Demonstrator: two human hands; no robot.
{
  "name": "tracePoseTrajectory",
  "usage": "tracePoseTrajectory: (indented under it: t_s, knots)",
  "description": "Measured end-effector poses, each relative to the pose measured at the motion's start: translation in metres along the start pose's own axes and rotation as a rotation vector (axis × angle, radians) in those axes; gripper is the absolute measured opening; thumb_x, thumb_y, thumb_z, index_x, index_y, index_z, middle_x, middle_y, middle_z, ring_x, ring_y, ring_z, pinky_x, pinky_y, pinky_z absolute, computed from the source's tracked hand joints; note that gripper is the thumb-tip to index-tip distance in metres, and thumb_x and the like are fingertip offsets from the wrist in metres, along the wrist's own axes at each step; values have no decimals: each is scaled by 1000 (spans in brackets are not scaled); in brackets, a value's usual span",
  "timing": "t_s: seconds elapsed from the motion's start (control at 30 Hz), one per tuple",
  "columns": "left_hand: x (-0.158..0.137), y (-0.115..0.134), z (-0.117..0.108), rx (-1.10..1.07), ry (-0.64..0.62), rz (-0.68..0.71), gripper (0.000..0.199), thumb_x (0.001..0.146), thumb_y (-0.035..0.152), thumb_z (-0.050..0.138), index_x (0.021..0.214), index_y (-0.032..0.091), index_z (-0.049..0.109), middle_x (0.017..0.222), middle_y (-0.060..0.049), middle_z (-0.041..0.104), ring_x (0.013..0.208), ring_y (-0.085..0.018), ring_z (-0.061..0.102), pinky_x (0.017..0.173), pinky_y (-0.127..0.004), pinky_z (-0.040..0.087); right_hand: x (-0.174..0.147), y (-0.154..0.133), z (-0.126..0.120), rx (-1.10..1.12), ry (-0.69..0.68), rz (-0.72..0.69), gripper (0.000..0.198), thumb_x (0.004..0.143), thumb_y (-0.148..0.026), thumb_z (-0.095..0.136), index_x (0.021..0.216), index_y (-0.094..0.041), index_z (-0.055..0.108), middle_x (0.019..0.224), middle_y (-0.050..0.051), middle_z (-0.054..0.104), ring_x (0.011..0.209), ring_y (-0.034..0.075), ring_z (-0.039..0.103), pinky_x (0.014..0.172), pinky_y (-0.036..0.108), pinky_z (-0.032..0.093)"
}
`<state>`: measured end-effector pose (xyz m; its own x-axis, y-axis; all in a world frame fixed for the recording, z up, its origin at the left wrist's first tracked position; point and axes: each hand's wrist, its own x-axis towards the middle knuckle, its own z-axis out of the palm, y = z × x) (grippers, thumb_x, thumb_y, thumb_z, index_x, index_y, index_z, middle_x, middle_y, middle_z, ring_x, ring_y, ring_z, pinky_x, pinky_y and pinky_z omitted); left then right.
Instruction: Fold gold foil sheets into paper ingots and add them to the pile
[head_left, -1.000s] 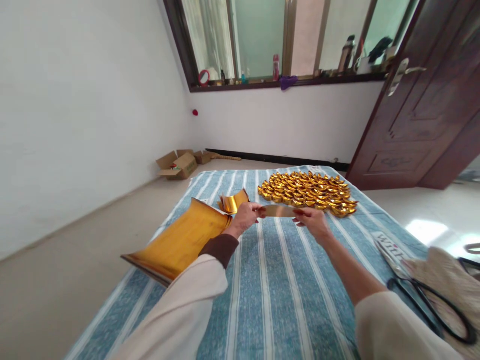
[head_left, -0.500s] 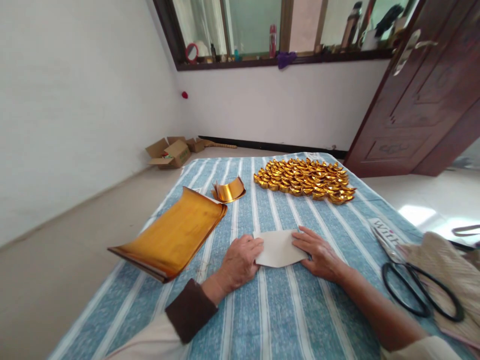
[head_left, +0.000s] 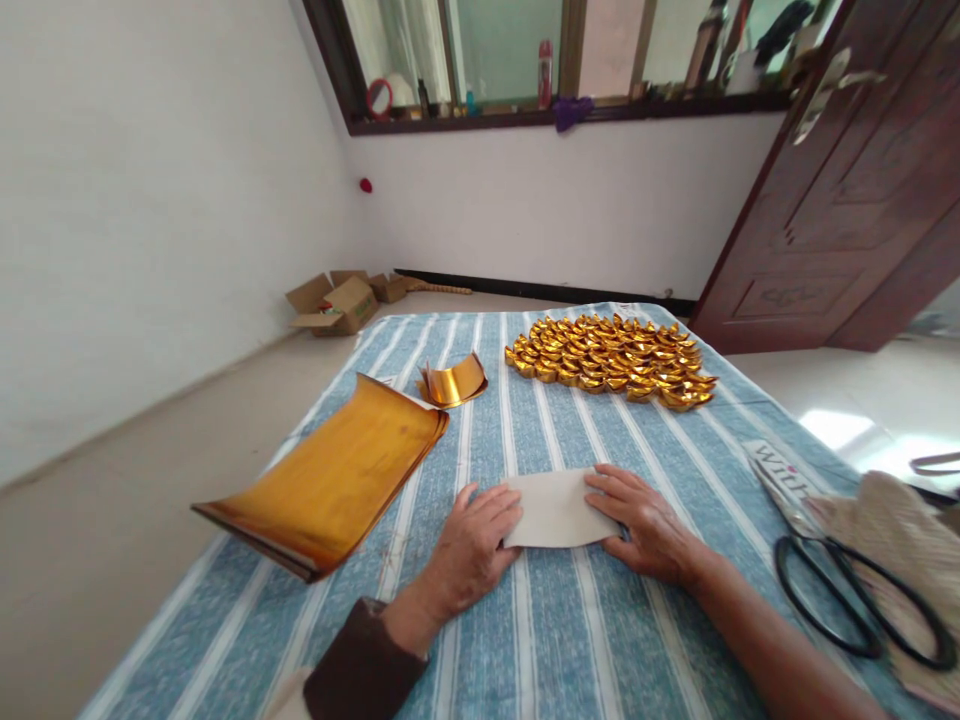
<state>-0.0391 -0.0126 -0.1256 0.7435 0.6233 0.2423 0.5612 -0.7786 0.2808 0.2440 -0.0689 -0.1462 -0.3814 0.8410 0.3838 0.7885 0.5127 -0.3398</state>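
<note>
A small sheet of paper (head_left: 553,508), pale side up and slightly bowed, lies in front of me on the striped cloth. My left hand (head_left: 476,535) grips its left end, fingers over the top and thumb at the near edge. At the right end, my right hand (head_left: 645,520) holds it the same way, with fingers on top and thumb at the near corner. Left of my hands rests a stack of large gold paper sheets (head_left: 337,480) with curling edges. Beyond it stands a small curved stack of gold paper (head_left: 454,382). Many folded gold paper ingots (head_left: 607,355) sit in rows at the far right.
Large black-handled scissors (head_left: 829,570) lie at the right beside a beige cloth (head_left: 892,540). The blue-and-white striped tablecloth (head_left: 480,640) covers the table. An open cardboard box (head_left: 341,305) is on the floor at far left. A brown door (head_left: 847,210) stands at the right.
The paper's near edge, bent to a blunt point before, is now flatter. My left hand's fingers are straighter and lie further over the paper. The view has shifted slightly.
</note>
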Motion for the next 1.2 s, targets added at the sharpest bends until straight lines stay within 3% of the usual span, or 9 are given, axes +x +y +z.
tracePoseTrajectory:
  t_s: [0.3,0.6,0.93,1.2]
  knots:
    - [0,6,-2,-102,-64,-75,33,79,19,66,112,22,65,128,-12,62,125,-32,51,108,-54,26,-4,5,8,-49,27,-19,48,68,-14,56,114,-20,66,131,10,59,128,32,48,104,51,42]
    - [-1,6,-2,-122,-79,-55,31,81,22,65,112,21,64,130,-13,61,127,-30,49,109,-50,24,-7,4,11,-92,63,-49,48,69,-16,56,116,-21,66,128,10,62,123,31,53,101,48,47]
    - [-6,2,6,37,41,57,20,88,30,61,104,19,63,122,-9,66,121,-26,55,103,-47,36,-4,3,5,-120,44,-75,34,76,-18,59,108,-20,69,125,12,64,119,33,56,96,50,50]
    - [-2,4,1,30,141,85,15,92,31,57,92,18,66,113,-8,70,112,-26,62,96,-47,44,-1,3,0,-50,40,-74,19,88,-28,58,101,-22,71,121,10,65,118,30,57,97,49,50]
